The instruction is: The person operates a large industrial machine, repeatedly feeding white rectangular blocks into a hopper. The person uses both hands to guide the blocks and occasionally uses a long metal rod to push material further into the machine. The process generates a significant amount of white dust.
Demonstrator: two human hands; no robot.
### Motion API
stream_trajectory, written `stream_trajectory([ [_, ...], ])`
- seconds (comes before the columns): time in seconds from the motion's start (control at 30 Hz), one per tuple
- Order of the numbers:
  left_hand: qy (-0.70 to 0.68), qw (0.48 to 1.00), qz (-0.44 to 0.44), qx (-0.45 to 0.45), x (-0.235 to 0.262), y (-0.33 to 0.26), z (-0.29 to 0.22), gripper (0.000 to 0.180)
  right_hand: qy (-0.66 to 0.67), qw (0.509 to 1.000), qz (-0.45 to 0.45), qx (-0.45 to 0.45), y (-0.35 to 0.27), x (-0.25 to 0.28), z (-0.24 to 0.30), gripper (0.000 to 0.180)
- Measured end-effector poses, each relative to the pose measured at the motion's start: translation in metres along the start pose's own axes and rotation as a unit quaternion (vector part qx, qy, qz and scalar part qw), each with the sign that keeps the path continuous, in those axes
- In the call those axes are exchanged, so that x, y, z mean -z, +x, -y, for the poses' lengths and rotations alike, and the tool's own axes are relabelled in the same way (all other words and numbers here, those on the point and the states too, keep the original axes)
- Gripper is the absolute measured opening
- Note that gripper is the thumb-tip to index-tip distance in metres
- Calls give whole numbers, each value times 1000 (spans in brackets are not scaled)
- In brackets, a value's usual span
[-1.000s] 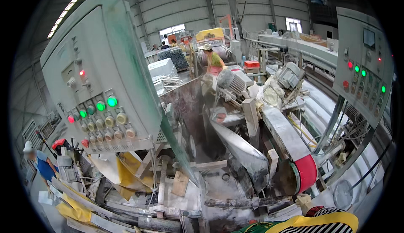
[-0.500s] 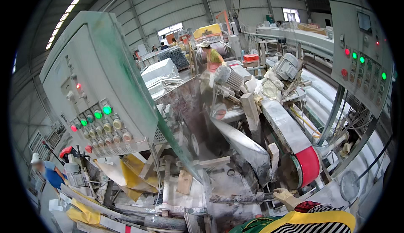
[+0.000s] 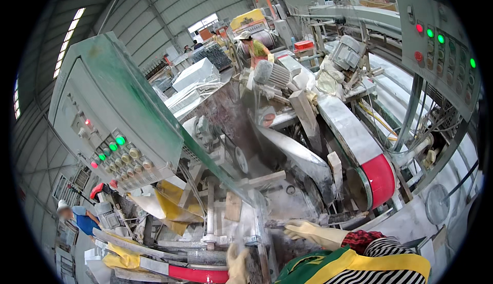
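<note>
My right hand (image 3: pixel 310 232), in a cream rubber glove, stretches leftward at the lower middle. Its fingers are extended and somewhat apart, and I see nothing in them. A grimy bar (image 3: pixel 341 219) lies just beyond it, below a curved whitish guard (image 3: pixel 300 155); whether the fingers touch the bar is unclear. My left hand (image 3: pixel 238 264), in a similar glove, rises from the lower edge with fingers pointing up and apart. No object shows in it. Beside it on the left is a red-ended belt (image 3: pixel 197 274). A pale metal post (image 3: pixel 261 258) stands between my hands.
A grey-green control cabinet (image 3: pixel 113 130) stands at left, another control panel (image 3: pixel 436 43) at right. A belt unit with a red end (image 3: pixel 379 180) is near my right arm, a motor (image 3: pixel 348 53) beyond it. One person (image 3: pixel 257 48) stands ahead, another (image 3: pixel 82 217) at far left.
My right hand has moved left and stretched out farther. My left hand has come into view at the lower edge. The whole view has tilted and shifted slightly.
</note>
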State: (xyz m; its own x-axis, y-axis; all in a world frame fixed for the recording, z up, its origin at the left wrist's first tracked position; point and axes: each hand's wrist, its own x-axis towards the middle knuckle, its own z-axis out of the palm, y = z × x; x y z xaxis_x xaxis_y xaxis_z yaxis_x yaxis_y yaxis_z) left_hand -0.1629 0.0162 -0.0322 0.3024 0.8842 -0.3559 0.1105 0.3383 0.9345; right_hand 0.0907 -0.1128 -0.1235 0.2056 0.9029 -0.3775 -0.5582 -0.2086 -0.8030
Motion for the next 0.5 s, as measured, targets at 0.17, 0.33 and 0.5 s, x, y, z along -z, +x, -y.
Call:
stream_trajectory([
  [0.17,321,862,276,-280,-117,19,-9,75,-5,972,-136,192,-16,-50,43,42],
  [0.33,286,823,418,-257,-177,-4,-6,73,84,940,-246,223,-33,42,39,38],
  [0.5,235,822,481,-195,-187,-18,-12,71,123,947,-246,167,-95,45,72,35],
])
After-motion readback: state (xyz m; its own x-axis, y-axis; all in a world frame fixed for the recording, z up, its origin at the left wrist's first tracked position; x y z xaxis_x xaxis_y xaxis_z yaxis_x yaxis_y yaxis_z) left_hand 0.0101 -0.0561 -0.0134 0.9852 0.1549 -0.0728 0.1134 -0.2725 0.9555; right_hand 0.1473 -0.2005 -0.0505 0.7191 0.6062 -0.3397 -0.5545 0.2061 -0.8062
